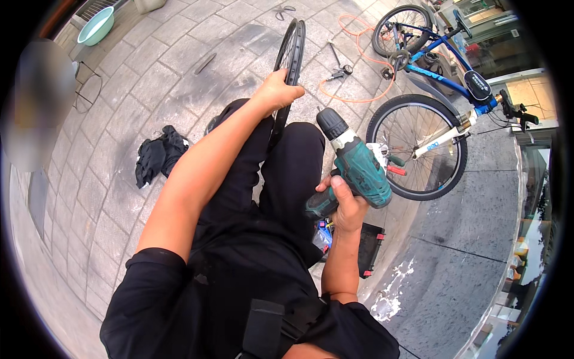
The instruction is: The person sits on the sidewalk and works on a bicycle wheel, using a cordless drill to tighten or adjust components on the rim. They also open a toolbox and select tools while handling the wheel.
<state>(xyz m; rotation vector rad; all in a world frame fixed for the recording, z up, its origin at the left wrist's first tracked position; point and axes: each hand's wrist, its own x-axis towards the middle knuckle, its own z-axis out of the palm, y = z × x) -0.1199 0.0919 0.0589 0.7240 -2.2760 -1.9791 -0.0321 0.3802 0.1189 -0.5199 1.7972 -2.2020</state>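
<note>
My left hand (276,91) grips a black bicycle rim (291,51) that stands upright on the paving between my knees, its lower part hidden behind my black trousers. A teal and white cordless drill (353,161) is held by its handle in my right hand (345,200), with the black chuck pointing up and away toward the rim. The drill's tip is a little to the right of the rim and apart from it.
A blue and white bicycle (439,78) stands to the right. An orange cable (359,66) and hand tools (339,70) lie on the paving beyond the rim. A black cloth (156,154) lies left. An open black tool case (369,248) sits below my right hand. A pale green basin (95,26) stands top left.
</note>
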